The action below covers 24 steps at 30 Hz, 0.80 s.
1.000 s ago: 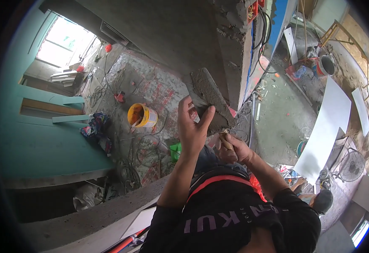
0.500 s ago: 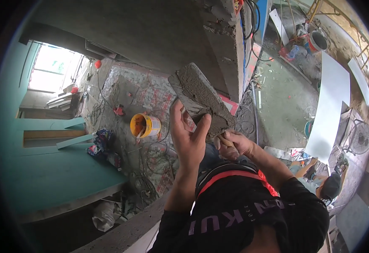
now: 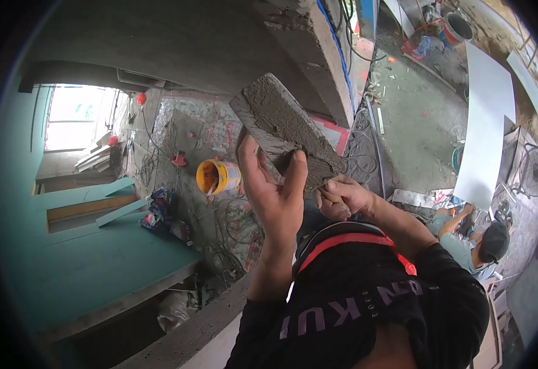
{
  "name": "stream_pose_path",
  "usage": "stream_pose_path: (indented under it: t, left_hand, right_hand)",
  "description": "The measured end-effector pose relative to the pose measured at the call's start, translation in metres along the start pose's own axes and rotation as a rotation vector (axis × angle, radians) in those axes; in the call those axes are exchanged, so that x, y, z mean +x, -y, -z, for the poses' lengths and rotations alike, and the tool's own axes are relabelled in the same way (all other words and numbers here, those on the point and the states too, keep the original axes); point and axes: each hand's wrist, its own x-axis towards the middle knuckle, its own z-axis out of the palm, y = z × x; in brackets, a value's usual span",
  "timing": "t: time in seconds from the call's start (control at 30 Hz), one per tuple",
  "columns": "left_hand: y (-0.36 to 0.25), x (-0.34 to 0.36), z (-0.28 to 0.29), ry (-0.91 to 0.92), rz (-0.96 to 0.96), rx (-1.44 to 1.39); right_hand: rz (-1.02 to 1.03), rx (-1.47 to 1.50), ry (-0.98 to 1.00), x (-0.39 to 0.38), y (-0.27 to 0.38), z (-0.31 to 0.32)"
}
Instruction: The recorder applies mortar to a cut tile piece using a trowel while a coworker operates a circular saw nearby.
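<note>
A long rectangular plastering trowel, its face coated in wet grey mortar, is tilted in front of my body beside the concrete wall. My left hand grips it from the left side, thumb over the mortared face and fingers along the edge and behind. At its near right end, my right hand is closed round a tan tool handle. I cannot tell whether that handle belongs to the same trowel or to a second tool under the mortar.
A yellow bucket stands on the littered floor at left, near cables. A concrete wall rises ahead. Teal boards lie left. At right are a white panel, a fan and a crouching co-worker.
My view has shifted, bringing the co-worker further into sight. The trowel sits slightly higher and further left in the picture. Both hands keep their grip.
</note>
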Motion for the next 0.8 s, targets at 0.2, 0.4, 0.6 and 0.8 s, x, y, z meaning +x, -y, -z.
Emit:
stream_pose_path:
  t: [0.2, 0.4, 0.6, 0.8]
  left_hand:
    - [-0.006, -0.005, -0.016, 0.017, 0.01, -0.008]
    - [-0.009, 0.008, -0.022, -0.041, -0.149, 0.204]
    - [-0.017, 0.015, -0.026, -0.009, -0.164, 0.238]
    - [-0.016, 0.015, -0.025, 0.015, -0.109, 0.227]
  right_hand:
    - [0.011, 0.004, 0.022, -0.016, 0.012, 0.002]
    - [0.027, 0.013, 0.045, -0.023, 0.016, 0.003]
    - [0.047, -0.003, 0.066, -0.025, 0.025, 0.002]
    - [0.042, -0.034, 0.024, -0.024, 0.029, 0.004]
